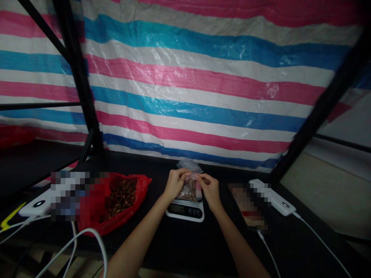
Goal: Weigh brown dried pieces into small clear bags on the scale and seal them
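Your left hand (174, 184) and right hand (210, 189) hide the top of the clear bag (189, 188), so you can't see how its mouth stands, and the brown pieces (188, 192) inside are too small to name. The display on the scale (184, 211) is too dim to read. Pixelated patches hide part of the red bag (127, 202), part of both power banks (34, 208), and most of a flat object (246, 206) on your right. The pile in the red bag is too small to make out piece by piece. Your forearms (136, 243) and a white cable (87, 229) run off the bottom edge.
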Demonstrator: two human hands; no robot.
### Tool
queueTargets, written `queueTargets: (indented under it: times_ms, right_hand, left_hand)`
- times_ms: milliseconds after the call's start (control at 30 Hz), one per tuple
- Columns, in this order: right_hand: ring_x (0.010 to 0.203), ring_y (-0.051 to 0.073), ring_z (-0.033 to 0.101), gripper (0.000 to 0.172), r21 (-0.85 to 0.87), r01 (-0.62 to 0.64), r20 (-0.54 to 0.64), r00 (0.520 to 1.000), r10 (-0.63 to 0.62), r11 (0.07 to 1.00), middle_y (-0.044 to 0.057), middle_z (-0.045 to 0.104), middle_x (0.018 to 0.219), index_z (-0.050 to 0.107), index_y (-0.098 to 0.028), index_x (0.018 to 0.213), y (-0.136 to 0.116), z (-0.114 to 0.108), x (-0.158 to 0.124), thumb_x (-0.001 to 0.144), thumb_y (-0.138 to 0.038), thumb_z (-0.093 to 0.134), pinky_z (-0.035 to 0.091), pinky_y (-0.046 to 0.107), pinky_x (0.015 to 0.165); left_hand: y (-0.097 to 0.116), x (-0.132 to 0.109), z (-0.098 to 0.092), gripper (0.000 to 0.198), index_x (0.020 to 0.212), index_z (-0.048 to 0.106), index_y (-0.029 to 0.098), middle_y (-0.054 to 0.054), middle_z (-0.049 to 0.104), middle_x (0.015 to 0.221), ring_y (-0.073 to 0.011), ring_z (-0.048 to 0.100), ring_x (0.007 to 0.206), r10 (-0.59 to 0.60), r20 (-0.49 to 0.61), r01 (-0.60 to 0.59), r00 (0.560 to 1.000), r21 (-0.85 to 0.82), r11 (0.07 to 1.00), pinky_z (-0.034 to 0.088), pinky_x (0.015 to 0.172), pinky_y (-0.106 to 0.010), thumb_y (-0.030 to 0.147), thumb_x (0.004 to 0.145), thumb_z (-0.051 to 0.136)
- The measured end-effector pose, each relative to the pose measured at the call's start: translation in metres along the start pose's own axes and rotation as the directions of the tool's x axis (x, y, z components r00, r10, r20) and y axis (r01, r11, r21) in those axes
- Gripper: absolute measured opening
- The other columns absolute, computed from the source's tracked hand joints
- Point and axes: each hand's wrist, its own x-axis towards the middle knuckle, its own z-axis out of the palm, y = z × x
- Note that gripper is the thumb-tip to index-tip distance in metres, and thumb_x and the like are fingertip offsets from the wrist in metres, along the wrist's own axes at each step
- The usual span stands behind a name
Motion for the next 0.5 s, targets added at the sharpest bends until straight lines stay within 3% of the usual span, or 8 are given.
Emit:
queueTargets:
  times_ms: [100, 200, 333, 400, 500]
  right_hand:
    - [0.050, 0.012, 0.054, 0.030, 0.082, 0.004, 0.037, 0.999, -0.007, 0.997, 0.003, 0.066, 0.068, 0.067, -0.016, 0.081, 0.001, 0.001, 0.002, 0.075, -0.042, 0.055, 0.041, 0.022, 0.049]
    - [0.053, 0.011, 0.055, 0.032, 0.094, -0.004, 0.018, 1.000, 0.002, 0.996, 0.004, 0.067, 0.079, 0.065, -0.017, 0.090, 0.004, 0.000, 0.004, 0.078, -0.043, 0.049, 0.041, 0.021, 0.049]
    - [0.052, 0.011, 0.055, 0.034, 0.059, -0.006, -0.017, 1.000, 0.007, 0.998, 0.004, 0.066, 0.079, 0.062, -0.017, 0.094, 0.008, -0.005, 0.007, 0.081, -0.042, 0.043, 0.040, 0.021, 0.048]
    - [0.052, 0.012, 0.055, 0.034, 0.019, -0.003, -0.019, 1.000, 0.004, 1.000, 0.004, 0.067, 0.079, 0.061, -0.017, 0.094, 0.010, -0.008, 0.008, 0.082, -0.041, 0.042, 0.041, 0.022, 0.049]
    - [0.055, 0.012, 0.057, 0.029, -0.143, 0.015, -0.029, 0.999, -0.019, 0.990, 0.002, 0.067, 0.080, 0.061, -0.020, 0.095, 0.011, -0.013, 0.007, 0.082, -0.037, 0.041, 0.043, 0.023, 0.055]
  left_hand:
    - [-0.003, 0.004, -0.005, 0.020, 0.074, 0.068, 0.015, -0.002, 0.068, 0.070, -0.0133, 0.059, 0.062, -0.023, -0.073, 0.025, 0.997, 0.032, 0.999, 0.043, 0.060, -0.021, 0.021, 0.077, 0.049]
    - [-0.009, 0.009, -0.016, 0.022, 0.077, 0.067, 0.015, -0.003, 0.068, 0.071, -0.0150, 0.060, 0.064, -0.070, -0.245, 0.084, 0.967, 0.045, 0.995, 0.044, 0.061, -0.022, 0.029, 0.078, 0.050]
    - [-0.028, 0.014, -0.037, 0.027, 0.087, 0.065, 0.016, -0.006, 0.068, 0.080, -0.0181, 0.061, 0.073, -0.099, -0.565, 0.232, 0.819, 0.168, 0.958, 0.043, 0.066, -0.025, 0.031, 0.083, 0.043]
    - [-0.042, 0.016, -0.045, 0.026, 0.089, 0.065, 0.017, -0.008, 0.068, 0.084, -0.0197, 0.062, 0.075, -0.148, -0.617, 0.340, 0.773, 0.206, 0.918, 0.043, 0.068, -0.027, 0.027, 0.083, 0.042]
    - [-0.064, 0.017, -0.052, 0.026, 0.088, 0.066, 0.016, -0.010, 0.069, 0.085, -0.0210, 0.063, 0.077, -0.240, -0.610, 0.435, 0.755, 0.192, 0.880, 0.044, 0.070, -0.028, 0.019, 0.081, 0.041]
